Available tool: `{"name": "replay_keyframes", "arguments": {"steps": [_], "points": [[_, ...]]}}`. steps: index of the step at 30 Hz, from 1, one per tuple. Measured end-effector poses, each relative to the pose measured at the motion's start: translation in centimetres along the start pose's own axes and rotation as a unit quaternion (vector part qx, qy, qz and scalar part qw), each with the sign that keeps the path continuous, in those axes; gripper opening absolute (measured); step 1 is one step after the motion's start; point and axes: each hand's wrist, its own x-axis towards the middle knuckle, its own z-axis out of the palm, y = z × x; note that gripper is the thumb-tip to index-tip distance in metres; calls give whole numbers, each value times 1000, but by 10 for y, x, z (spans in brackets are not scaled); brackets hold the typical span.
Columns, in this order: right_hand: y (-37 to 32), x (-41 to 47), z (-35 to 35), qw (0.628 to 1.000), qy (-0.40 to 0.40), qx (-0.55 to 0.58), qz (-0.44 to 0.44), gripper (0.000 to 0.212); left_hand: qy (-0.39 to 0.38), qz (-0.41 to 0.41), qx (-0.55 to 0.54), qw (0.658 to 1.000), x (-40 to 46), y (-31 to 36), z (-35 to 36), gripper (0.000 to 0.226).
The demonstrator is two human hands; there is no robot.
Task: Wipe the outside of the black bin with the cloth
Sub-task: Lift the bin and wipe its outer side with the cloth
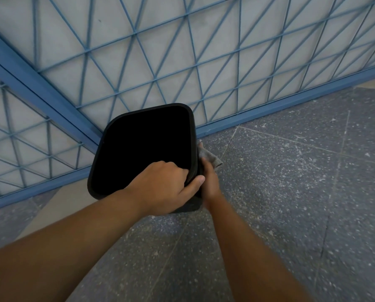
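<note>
Landmark: black bin [143, 147], standing on the speckled grey floor [291, 171] in the corner where two runs of blue grille [138, 62] meet. Everything below placed against it

Left of the bin: the grille panel and its blue bottom rail; floor beneath

At the bin's near rim: left hand [162, 188] clamps the near right corner, fingers curled over the lip into the dark mouth, thumb pressed along the outside. Firm grip, nothing else in it. It reads as the steadying hand

Right of the bin, touching its right wall: right hand [209, 177] with a grey cloth [210, 158] bunched under it, cloth flat against the wall and a loose end sticking out past the fingers toward the floor. Fingers mostly hidden behind the rim and cloth; they look wrapped on the cloth and pressing it to the side

Key relation: bin lies straight ahead of both hands, long axis upright, mouth tipped slightly toward the camera. The right hand is the one on the outer surface; the wall runs downward from it, mostly out of sight below the rim. Judgement: next stroke travels along that right wall while the left keeps the bin from sliding or turning

Bin appearance: matte black plastic, rounded-rectangle opening, rolled rim, interior too dark to read. Outer walls barely visible, so cleanliness cannot be judged
</note>
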Motion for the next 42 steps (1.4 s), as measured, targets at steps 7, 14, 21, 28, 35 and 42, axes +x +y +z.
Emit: {"name": "replay_keyframes", "arguments": {"steps": [7,14,21,28,35,42], "points": [[-4,5,9,999,25,33,-12,50,-1,4,-4,1000,0,-1,0,60],[-3,2,3,999,23,10,24,51,-9,1,-1,1000,1,2,-2,55],[-14,7,6,1000,5,25,3,53,-13,-3,4,1000,0,3,-4,59],[-6,3,7,1000,4,15,-7,49,-18,-4,-13,1000,1,2,-3,60],[-13,8,9,999,24,-13,30,50,-13,-6,-16,1000,-1,3,-5,61],[-19,10,10,999,-14,29,12,51,-22,-6,-12,1000,0,3,-7,63]]}}
